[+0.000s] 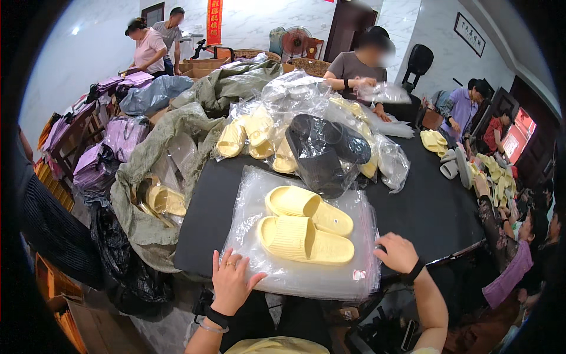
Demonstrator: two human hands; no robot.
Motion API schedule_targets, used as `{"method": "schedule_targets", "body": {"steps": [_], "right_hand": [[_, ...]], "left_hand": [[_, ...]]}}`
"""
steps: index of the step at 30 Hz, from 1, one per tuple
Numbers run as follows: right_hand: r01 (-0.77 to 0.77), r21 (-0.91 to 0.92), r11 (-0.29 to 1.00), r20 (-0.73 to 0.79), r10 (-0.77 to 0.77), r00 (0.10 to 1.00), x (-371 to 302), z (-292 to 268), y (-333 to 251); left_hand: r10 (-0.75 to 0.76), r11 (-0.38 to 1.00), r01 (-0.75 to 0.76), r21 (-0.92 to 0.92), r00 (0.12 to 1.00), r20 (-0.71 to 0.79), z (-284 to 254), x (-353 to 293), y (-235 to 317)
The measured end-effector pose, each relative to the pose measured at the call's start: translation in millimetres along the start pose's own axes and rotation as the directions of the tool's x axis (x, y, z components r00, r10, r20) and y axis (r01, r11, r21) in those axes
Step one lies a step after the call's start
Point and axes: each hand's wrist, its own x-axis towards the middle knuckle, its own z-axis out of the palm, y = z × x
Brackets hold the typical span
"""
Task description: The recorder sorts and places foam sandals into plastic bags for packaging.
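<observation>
Worktop: black, bagged slippers heaped beyond.
Yellow slippers: paired on stacked clear bags.
Left hand: empty, fingers spread, near edge.
Right hand: bent, right edge; grip unclear.
Risk: slick plastic could slide if nudged.

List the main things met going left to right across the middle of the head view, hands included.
Rumpled grey-green woven sack → bare left hand → pale-yellow ribbed slippers → bare right hand → light-grey slippers.
</observation>
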Motion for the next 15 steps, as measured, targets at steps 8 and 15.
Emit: {"method": "schedule_targets", "body": {"steps": [8, 15], "right_hand": [[0.298, 0.085, 0.951, 0.117, -0.306, 0.945, 120.1, 0.0, -71.2], [0.309, 0.356, 0.882, -0.071, -0.304, 0.950, 167.3, 86.5, -81.6]], "left_hand": [[-0.049, 0.998, 0.049, 0.033, 0.999, 0.003, 39.9, 23.4, 3.4], [-0.113, 0.994, 0.112, 0.010, 0.993, 0.037, 58.6, 9.9, -0.4]]}}
